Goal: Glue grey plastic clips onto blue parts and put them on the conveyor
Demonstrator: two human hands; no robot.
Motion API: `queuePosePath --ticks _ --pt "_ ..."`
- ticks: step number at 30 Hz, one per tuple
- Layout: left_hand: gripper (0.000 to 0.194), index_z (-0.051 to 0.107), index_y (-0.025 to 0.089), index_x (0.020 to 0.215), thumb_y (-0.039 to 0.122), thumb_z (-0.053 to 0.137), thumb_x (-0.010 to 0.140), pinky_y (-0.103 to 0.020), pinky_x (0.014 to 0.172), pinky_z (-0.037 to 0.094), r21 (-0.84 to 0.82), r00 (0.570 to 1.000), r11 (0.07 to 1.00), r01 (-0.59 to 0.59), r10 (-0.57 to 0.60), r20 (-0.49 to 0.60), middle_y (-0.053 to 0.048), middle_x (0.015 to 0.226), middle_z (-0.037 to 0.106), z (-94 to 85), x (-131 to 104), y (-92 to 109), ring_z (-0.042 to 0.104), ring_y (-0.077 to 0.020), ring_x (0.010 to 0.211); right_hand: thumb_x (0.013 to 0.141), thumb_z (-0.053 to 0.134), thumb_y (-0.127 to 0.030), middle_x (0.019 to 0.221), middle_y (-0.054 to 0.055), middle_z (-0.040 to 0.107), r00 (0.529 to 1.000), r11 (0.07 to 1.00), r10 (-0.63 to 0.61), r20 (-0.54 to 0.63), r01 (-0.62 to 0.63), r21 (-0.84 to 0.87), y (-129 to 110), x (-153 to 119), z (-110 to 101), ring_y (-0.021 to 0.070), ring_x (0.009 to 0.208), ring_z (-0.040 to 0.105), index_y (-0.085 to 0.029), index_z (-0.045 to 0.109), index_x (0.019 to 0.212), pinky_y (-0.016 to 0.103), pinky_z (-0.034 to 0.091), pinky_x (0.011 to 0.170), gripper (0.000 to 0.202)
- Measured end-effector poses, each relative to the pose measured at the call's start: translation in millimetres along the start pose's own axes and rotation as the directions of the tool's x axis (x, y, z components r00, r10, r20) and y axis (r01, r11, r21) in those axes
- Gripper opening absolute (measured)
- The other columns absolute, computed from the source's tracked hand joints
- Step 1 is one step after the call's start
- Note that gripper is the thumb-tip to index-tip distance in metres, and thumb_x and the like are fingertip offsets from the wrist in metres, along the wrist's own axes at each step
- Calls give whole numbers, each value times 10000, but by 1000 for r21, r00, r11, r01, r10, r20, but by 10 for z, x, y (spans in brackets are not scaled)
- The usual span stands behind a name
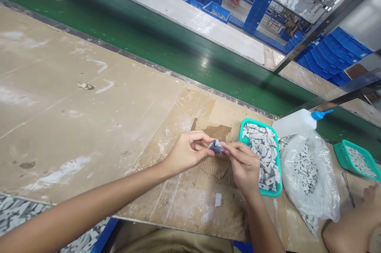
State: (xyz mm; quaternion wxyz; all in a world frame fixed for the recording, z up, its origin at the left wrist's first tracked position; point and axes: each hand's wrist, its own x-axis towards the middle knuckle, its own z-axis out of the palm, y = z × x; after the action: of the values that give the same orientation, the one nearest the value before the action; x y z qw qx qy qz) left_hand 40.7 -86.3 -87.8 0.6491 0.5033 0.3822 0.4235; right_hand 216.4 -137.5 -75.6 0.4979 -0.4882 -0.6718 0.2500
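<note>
Between my two hands is a small grey plastic part (215,146), dark on one side and lighter on the other. My left hand (190,147) pinches its left end between thumb and fingers. On its right end, the thumb and fingers of my right hand (242,161) are closed, pressing at a lighter piece. Whether this is one part or two joined pieces I cannot tell. Beneath the hands lies a torn piece of brown cardboard (218,169). Just right of my right hand stands a turquoise basket (279,173) filled with similar grey parts.
A clear plastic bag (324,193) of small parts and a white bottle (294,124) with blue nozzle sit beyond the basket. Another turquoise basket (342,153) and a co-worker's arm (354,221) are far right. A green conveyor belt (149,54) runs behind. A blue bin (104,235) holds parts lower left.
</note>
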Motion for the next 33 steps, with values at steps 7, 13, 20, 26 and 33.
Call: queuePosePath --ticks 7,13,20,26,33 --pt "191 638 121 731 221 764 629 -222 579 526 -20 999 999 31 -31 -14 -78 821 698 21 -15 -20 667 -157 679 883 489 38 979 34 709 987 982 -163 5 163 -93 18 -14 63 136 851 666 -370 658 1238 269 543 730 567" --pt "199 628 118 761 222 752 645 -227 606 529 -1 999 999 47 -47 -11 -82 801 707 10 -13 -26 657 -156 691 901 448 17 915 54 679 970 947 -211 119 233 -221 45 -30 72 143 809 642 -332 600 1323 272 541 694 568" --pt "205 606 124 731 193 767 624 -221 613 532 12 998 999 45 -44 -43 -74 851 706 5 -28 -9 659 -150 695 908 430 -10 896 52 684 972 942 -231 52 237 -236 37 -58 127 128 779 651 -310 635 1288 236 546 669 526" --pt "341 660 146 962 220 798 660 -264 670 566 -68 987 987 143 -138 77 -5 733 629 25 -14 113 650 -144 676 929 477 -100 880 38 712 999 978 -44 28 49 -202 -44 -51 107 127 753 654 -282 686 1223 233 539 679 403" --pt "267 602 167 973 59 646 733 -323 735 609 -480 922 788 386 -347 171 -2 703 576 -193 84 244 668 -157 671 918 579 -398 858 37 721 940 952 256 -224 -286 -112 -171 92 -277 143 648 628 -233 722 1161 289 532 629 327"
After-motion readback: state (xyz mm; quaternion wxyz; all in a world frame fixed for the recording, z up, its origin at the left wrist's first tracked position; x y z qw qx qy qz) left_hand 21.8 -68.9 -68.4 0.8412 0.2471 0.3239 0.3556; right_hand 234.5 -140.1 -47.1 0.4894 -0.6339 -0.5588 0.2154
